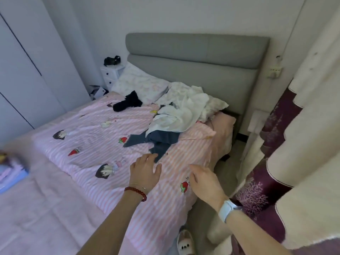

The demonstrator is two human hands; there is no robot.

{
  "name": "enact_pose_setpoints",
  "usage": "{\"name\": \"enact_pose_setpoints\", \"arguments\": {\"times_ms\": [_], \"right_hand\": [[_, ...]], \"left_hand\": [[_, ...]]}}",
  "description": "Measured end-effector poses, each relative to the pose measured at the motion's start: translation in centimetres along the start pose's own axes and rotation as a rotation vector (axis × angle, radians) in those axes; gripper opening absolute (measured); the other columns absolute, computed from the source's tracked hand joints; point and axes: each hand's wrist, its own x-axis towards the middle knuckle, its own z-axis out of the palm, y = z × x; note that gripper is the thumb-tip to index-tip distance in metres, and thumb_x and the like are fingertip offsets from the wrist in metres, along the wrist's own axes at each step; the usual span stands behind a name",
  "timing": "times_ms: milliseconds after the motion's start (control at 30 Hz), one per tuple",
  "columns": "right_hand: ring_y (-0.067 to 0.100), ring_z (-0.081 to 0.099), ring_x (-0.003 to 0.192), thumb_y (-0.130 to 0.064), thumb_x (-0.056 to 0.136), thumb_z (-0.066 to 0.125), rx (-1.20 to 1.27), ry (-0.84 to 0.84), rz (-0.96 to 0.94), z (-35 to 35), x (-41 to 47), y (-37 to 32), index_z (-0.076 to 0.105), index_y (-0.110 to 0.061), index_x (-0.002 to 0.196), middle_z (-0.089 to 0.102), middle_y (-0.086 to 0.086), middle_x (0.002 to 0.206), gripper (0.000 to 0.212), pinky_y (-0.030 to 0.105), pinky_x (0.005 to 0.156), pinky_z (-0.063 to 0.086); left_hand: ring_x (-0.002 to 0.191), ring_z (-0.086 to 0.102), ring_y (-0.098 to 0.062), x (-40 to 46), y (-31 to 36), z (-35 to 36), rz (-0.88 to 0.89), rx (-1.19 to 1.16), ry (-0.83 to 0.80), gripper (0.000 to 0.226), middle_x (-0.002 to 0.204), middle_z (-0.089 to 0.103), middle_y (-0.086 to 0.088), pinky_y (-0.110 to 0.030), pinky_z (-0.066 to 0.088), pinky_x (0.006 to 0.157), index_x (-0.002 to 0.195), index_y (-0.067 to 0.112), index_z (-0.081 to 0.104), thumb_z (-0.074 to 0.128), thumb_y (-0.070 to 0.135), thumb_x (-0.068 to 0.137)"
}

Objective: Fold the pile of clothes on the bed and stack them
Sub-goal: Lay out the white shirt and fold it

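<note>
Pink-and-white striped bedding [103,137], printed with strawberries and cartoon heads, covers the bed seen from the head camera (the only view here). At the far right of the bed, below the grey padded headboard [197,50], lies the pile of clothes [176,115]: crumpled white garments on top, and a dark blue-grey garment [158,141] spilling out from under them toward the person. A black garment [127,102] lies apart from the pile, to its left, just in front of the white pillow [139,83].

The left hand [145,172], with a red bead bracelet at its wrist, reaches forward palm down with fingers relaxed and spread; its fingertips are at the near tip of the blue-grey garment, though actual contact cannot be made out. It grasps nothing. The right hand [204,179], with a white watch at its wrist, hovers over the bed's right edge, fingers loose and extended, holding nothing.

At the far left edge sits a small stack of folded clothes [11,173] in lilac and pale blue. A white bedside drawer unit [110,74] stands beside the headboard, and maroon-and-cream curtains [294,144] hang at the right.
</note>
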Motion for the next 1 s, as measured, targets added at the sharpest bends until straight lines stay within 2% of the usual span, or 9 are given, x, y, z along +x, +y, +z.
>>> {"name": "enact_pose_setpoints", "arguments": {"times_ms": [133, 200, 333, 467, 567, 700, 867, 933, 1000], "right_hand": [[0.018, 0.044, 0.121, -0.025, 0.098, 0.034, 0.014, -0.061, -0.029, 0.5, 9.5, 2.6, 0.039, -0.019, 0.139, 0.051, -0.001, 0.131, 0.042, 0.032, 0.103, 0.037], [0.016, 0.043, 0.122, -0.028, 0.099, 0.033, 0.009, -0.115, -0.022, 0.3, 14.5, 4.1, 0.038, -0.02, 0.139, 0.049, -0.003, 0.133, 0.042, 0.032, 0.104, 0.037], [0.019, 0.045, 0.118, -0.024, 0.098, 0.033, 0.023, -0.177, 0.011, -0.6, 23.8, 7.7, 0.045, -0.017, 0.131, 0.051, 0.0, 0.127, 0.036, 0.034, 0.101, 0.038], [0.019, 0.045, 0.12, -0.025, 0.098, 0.033, 0.041, -0.228, 0.065, -0.8, 31.5, 11.6, 0.042, -0.019, 0.135, 0.051, -0.001, 0.127, 0.038, 0.034, 0.1, 0.037], [0.021, 0.045, 0.119, -0.024, 0.098, 0.035, 0.028, -0.266, 0.101, -0.1, 36.9, 14.0, 0.042, -0.018, 0.134, 0.051, 0.002, 0.128, 0.038, 0.035, 0.099, 0.038], [0.025, 0.047, 0.117, -0.019, 0.095, 0.038, 0.078, -0.311, 0.107, 1.7, 44.4, 16.8, 0.049, -0.012, 0.126, 0.054, 0.006, 0.121, 0.033, 0.038, 0.096, 0.04], [0.021, 0.041, 0.126, -0.018, 0.096, 0.039, 0.136, -0.398, 0.06, 4.5, 53.2, 20.3, 0.041, -0.014, 0.137, 0.047, 0.006, 0.133, 0.041, 0.034, 0.102, 0.035], [0.021, 0.039, 0.127, -0.019, 0.097, 0.038, 0.152, -0.459, 0.053, 5.5, 55.1, 21.6, 0.038, -0.016, 0.138, 0.043, 0.005, 0.137, 0.042, 0.034, 0.102, 0.035], [0.02, 0.036, 0.129, -0.019, 0.097, 0.04, 0.142, -0.511, 0.003, 6.4, 56.5, 22.9, 0.034, -0.017, 0.141, 0.038, 0.004, 0.141, 0.045, 0.031, 0.103, 0.034]], "left_hand": [[0.123, 0.044, -0.024, 8.8, -1.2, 3.0, -0.079, 0.052, -0.06, 0.047, 0.136, 0.047, -0.002, -0.039, 0.034, 0.099, 0.133, 0.019, 0.046, 0.038, 0.041, 0.092], [0.126, 0.041, -0.022, 13.9, -1.9, 4.8, -0.113, 0.046, -0.096, 0.043, 0.139, 0.044, -0.001, -0.039, 0.035, 0.102, 0.135, 0.021, 0.042, 0.042, 0.036, 0.095], [0.128, 0.039, -0.021, 23.8, -1.7, 7.9, -0.17, 0.024, -0.154, 0.044, 0.141, 0.042, 0.001, -0.037, 0.035, 0.103, 0.137, 0.022, 0.039, 0.041, 0.034, 0.096], [0.126, 0.041, -0.022, 31.2, -1.4, 11.6, -0.187, 0.03, -0.26, 0.045, 0.139, 0.044, 0.0, -0.034, 0.037, 0.1, 0.137, 0.021, 0.039, 0.042, 0.033, 0.094], [0.128, 0.038, -0.023, 35.2, -1.7, 14.6, -0.22, 0.055, -0.33, 0.046, 0.141, 0.04, 0.0, -0.037, 0.036, 0.101, 0.138, 0.022, 0.037, 0.043, 0.032, 0.094], [0.137, 0.023, -0.023, 40.5, -2.4, 18.8, -0.277, 0.123, -0.376, 0.054, 0.149, 0.025, 0.0, -0.04, 0.027, 0.107, 0.143, 0.027, 0.027, 0.046, 0.038, 0.093], [0.143, 0.002, -0.027, 46.1, -3.0, 25.1, -0.295, 0.327, -0.54, 0.068, 0.155, 0.005, 0.0, -0.047, 0.009, 0.113, 0.145, 0.029, 0.016, 0.051, 0.044, 0.09], [0.142, 0.006, -0.026, 47.3, -3.5, 27.3, -0.321, 0.371, -0.578, 0.059, 0.154, 0.012, -0.001, -0.048, 0.009, 0.113, 0.142, 0.027, 0.026, 0.051, 0.041, 0.091], [0.136, 0.027, -0.022, 48.3, -4.1, 28.4, -0.355, 0.361, -0.553, 0.035, 0.142, 0.039, 0.001, -0.041, 0.017, 0.111, 0.127, 0.025, 0.048, 0.046, 0.036, 0.094]]}}
